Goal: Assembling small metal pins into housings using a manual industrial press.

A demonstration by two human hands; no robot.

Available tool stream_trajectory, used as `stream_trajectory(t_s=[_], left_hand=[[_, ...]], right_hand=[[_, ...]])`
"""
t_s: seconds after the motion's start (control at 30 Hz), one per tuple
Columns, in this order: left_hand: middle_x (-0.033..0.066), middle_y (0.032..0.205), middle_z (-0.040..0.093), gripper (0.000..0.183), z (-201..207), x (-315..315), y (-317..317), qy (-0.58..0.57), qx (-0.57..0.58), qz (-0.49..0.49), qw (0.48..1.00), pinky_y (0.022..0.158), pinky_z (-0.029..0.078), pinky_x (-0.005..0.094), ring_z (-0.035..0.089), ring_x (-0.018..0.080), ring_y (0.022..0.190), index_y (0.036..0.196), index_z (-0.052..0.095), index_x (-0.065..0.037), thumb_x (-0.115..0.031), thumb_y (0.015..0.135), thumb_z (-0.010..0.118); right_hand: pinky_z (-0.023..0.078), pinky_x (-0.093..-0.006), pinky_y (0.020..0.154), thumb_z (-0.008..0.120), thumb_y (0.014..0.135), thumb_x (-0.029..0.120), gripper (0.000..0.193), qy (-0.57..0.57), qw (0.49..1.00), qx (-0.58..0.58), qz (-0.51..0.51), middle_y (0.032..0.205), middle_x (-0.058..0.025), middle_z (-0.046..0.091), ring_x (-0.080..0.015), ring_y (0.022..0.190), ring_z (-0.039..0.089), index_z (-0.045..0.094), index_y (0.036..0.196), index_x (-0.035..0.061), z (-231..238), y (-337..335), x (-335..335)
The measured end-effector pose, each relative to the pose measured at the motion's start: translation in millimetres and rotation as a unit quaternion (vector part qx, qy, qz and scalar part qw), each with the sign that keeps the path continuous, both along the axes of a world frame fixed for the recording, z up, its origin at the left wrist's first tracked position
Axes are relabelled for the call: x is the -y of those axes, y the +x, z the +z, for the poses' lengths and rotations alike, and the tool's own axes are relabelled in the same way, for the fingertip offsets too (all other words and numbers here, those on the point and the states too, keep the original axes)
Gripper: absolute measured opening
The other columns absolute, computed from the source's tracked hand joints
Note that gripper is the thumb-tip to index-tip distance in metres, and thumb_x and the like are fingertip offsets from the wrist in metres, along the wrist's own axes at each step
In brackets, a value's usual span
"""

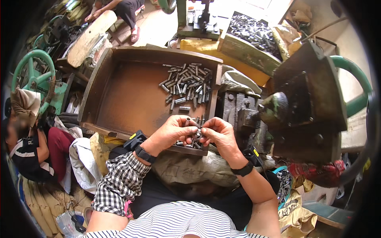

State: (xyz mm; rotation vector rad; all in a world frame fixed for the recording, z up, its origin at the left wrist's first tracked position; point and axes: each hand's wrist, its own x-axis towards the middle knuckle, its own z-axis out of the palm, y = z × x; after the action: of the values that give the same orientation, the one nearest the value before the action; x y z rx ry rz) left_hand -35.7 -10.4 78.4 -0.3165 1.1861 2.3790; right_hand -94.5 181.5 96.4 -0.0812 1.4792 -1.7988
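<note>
My left hand (177, 131) and my right hand (217, 134) meet over the near right corner of a brown metal-walled tray (127, 95). Between the fingertips of both hands are small metal tubes (188, 121); one stands up out of my left fingers. How many pieces each hand has is hidden by the fingers. A heap of short grey metal tubes (184, 83) lies in the right half of the tray. Several more lie under and beside my hands, near the tray's front wall.
Right of the tray stands a greasy machine (274, 109) with a dark plate and green wheel (353, 79). A box of small metal parts (252, 31) sits at the far right. Another green wheel (33, 71) and a seated person (27, 146) are at left; another person (125, 14) sits beyond.
</note>
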Motion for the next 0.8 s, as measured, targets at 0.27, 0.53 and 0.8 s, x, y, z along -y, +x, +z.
stream_trajectory(t_s=[0.27, 0.53, 0.8], left_hand=[[0.0074, 0.079, 0.064, 0.016, -9, 8, 13, -0.063, -0.004, 0.144, 0.988, 0.052, 0.049, 0.0185, 0.059, 0.0088, 0.058, 0.099, 0.058, 0.0, -0.008, 0.086, 0.062], [0.007, 0.08, 0.063, 0.018, 1, -5, 53, -0.123, -0.012, 0.149, 0.981, 0.051, 0.05, 0.0192, 0.06, 0.0096, 0.06, 0.099, 0.058, 0.0, -0.011, 0.086, 0.064], [0.005, 0.077, 0.06, 0.015, 23, -63, -9, -0.148, -0.077, 0.068, 0.984, 0.051, 0.047, 0.0197, 0.056, 0.0088, 0.059, 0.096, 0.058, 0.0, -0.01, 0.085, 0.062]], right_hand=[[0.05, -0.0222, 0.063, 0.064, 0.082, -0.001, 0.028, 0.058, 0.944, -0.32, -0.063, 0.094, -0.011, 0.062, -0.0096, 0.073, 0.06, 0.052, 0.107, -0.0037, 118, 56, -46], [0.038, -0.0371, 0.096, 0.042, 0.093, 0.016, 0.031, 0.251, 0.505, -0.64, -0.522, 0.115, -0.0161, 0.055, -0.0248, 0.106, 0.054, 0.052, 0.112, -0.0057, 193, 60, -222], [0.047, -0.0327, 0.08, 0.061, 0.087, 0.019, 0.036, 0.112, 0.663, -0.534, -0.513, 0.109, -0.0109, 0.059, -0.0187, 0.095, 0.056, 0.055, 0.115, -0.0028, 98, 18, -242]])
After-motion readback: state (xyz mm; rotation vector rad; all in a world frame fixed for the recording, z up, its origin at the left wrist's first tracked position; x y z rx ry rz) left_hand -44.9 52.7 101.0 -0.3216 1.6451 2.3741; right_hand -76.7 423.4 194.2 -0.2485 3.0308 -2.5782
